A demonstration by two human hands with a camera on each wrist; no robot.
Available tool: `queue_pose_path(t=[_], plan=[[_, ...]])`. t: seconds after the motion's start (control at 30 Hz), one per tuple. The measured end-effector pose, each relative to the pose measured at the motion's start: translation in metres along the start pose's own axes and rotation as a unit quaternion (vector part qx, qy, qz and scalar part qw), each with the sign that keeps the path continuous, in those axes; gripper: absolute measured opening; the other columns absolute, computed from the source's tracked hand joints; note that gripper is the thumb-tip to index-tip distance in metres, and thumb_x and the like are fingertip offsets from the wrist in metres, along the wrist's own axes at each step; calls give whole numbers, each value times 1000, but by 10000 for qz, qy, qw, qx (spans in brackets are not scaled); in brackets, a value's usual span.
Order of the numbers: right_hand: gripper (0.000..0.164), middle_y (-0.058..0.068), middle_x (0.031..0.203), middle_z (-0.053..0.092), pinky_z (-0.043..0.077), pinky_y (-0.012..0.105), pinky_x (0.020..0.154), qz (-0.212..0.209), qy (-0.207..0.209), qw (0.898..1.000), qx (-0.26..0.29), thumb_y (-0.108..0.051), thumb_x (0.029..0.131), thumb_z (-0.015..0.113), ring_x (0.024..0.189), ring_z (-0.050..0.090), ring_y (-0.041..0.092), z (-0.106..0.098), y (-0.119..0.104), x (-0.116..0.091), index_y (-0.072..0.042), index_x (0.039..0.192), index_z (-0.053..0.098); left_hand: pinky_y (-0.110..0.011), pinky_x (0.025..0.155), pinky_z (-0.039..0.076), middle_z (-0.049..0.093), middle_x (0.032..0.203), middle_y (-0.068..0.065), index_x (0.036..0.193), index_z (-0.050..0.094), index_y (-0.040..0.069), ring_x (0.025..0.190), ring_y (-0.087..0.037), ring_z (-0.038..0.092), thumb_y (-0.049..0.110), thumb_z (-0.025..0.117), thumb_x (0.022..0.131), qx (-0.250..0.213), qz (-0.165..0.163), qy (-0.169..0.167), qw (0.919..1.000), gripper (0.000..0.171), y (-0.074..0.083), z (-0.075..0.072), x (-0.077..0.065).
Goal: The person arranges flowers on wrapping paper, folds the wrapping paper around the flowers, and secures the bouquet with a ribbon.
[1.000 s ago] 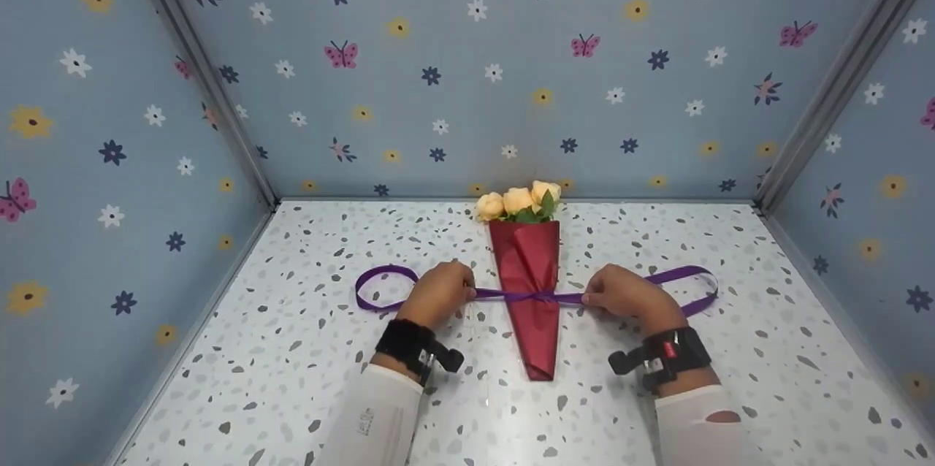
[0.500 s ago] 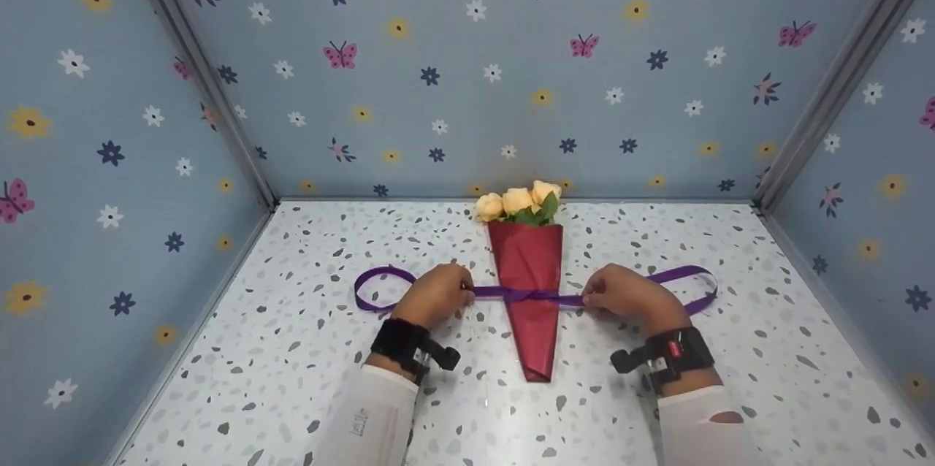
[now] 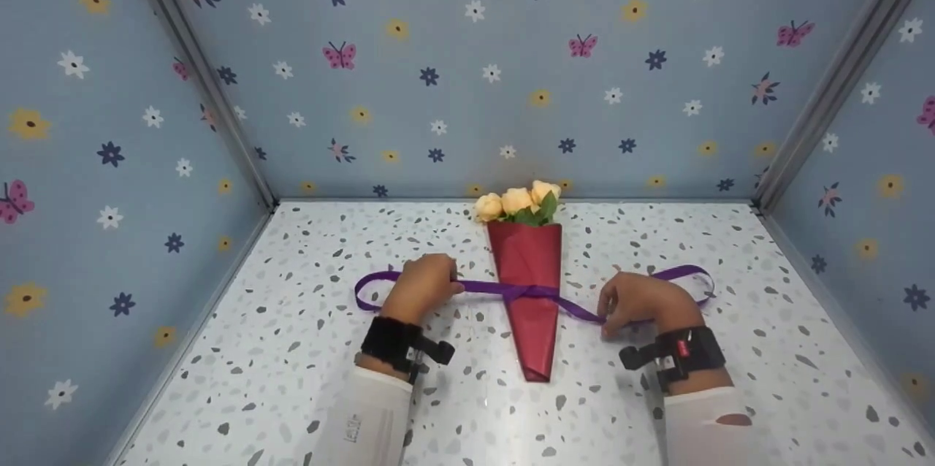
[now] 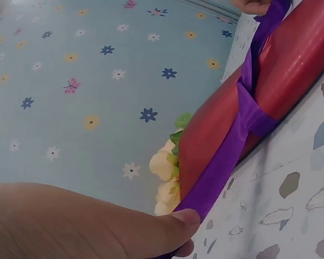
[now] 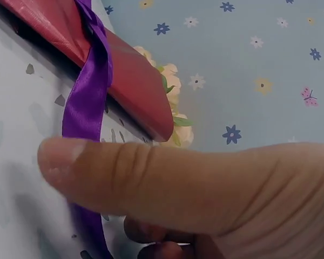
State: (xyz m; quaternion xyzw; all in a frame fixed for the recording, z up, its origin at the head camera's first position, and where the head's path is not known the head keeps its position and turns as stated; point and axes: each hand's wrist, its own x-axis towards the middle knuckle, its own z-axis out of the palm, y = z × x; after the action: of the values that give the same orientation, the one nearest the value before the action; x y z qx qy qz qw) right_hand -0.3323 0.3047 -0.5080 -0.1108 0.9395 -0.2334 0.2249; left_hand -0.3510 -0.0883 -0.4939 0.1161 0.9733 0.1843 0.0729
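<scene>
A bouquet in red wrapping (image 3: pixel 527 254) lies on the table with its cream roses (image 3: pixel 517 201) toward the back wall. Around its middle runs a purple ribbon (image 3: pixel 482 287), crossed over itself at the front. My left hand (image 3: pixel 420 287) pinches the ribbon's left length; the left wrist view has the thumb (image 4: pixel 186 221) pressed on the band. On the other side, my right hand (image 3: pixel 650 302) holds the right length, its thumb (image 5: pixel 97 162) lying across the ribbon. That right length sags between bouquet and fingers, while the left one is straighter. Both ribbon tails loop out beyond the hands.
The white speckled tabletop (image 3: pixel 292 393) is bounded by blue flower-patterned panels (image 3: pixel 467 50) at the back and both sides. The roses are close to the back panel. Each wrist carries a black strap with a camera (image 3: pixel 398 342).
The right hand has shifted right and toward the near edge, and its ribbon length has slackened. The left hand has moved slightly left and away from the near edge. The bouquet stays put.
</scene>
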Motion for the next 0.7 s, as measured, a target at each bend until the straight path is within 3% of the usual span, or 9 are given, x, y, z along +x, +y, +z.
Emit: queue_pose_path(t=[0.17, 0.23, 0.3, 0.4, 0.47, 0.6, 0.7], plan=[[15, -1, 75, 75, 50, 30, 61, 405, 157, 9990, -85, -11, 72, 89, 70, 67, 18, -1, -3, -7, -16, 82, 79, -76, 121, 25, 76, 80, 5, 85, 80, 19, 83, -21, 69, 30, 86, 88, 157, -2, -27, 9999, 12, -7, -7, -4], [7, 0, 72, 73, 47, 29, 57, 542, 259, 9981, -138, -9, 77, 82, 66, 64, 18, -4, -3, -9, -14, 81, 79, -77, 122, 24, 77, 80, 7, 83, 81, 21, 87, -22, 70, 27, 87, 87, 231, 11, -16, 9997, 9, -9, -9, -5], [6, 1, 74, 73, 46, 29, 58, 633, 346, 9973, -166, -9, 82, 77, 66, 61, 18, -9, -2, -9, -12, 85, 81, -67, 117, 39, 77, 80, 7, 83, 81, 20, 84, -21, 70, 25, 87, 87, 293, -1, -22, 9996, 8, -8, -13, -7], [12, 6, 79, 73, 47, 31, 61, 746, 505, 9959, -101, -11, 91, 69, 69, 60, 19, -18, -1, -9, -7, 94, 80, -50, 95, 54, 76, 82, 4, 86, 80, 17, 79, -20, 68, 24, 83, 91, 215, -50, 15, 9998, 9, -5, -19, -10], [17, 9, 90, 75, 52, 33, 68, 744, 668, 9950, 14, -15, 96, 68, 79, 65, 21, -22, -1, -9, -5, 104, 79, -43, 81, 57, 75, 84, 3, 90, 80, 15, 77, -19, 66, 27, 78, 96, 142, -13, 67, 9999, 13, -1, -22, -11], [32, 14, 112, 76, 57, 40, 80, 830, 1118, 9898, 310, -32, 102, 67, 95, 69, 27, -27, -3, -7, -6, 118, 76, -42, 78, 57, 75, 90, 1, 96, 78, 16, 80, -20, 67, 32, 73, 101, 85, 179, 397, 9990, 18, 8, -25, -12], [42, 16, 122, 72, 57, 46, 88, 730, 1679, 9822, 422, -43, 104, 65, 104, 68, 30, -28, -6, -5, -7, 124, 74, -40, 74, 55, 74, 87, 2, 95, 78, 18, 77, -19, 65, 33, 73, 101, 212, 373, 802, 9959, 17, 15, -26, -14]])
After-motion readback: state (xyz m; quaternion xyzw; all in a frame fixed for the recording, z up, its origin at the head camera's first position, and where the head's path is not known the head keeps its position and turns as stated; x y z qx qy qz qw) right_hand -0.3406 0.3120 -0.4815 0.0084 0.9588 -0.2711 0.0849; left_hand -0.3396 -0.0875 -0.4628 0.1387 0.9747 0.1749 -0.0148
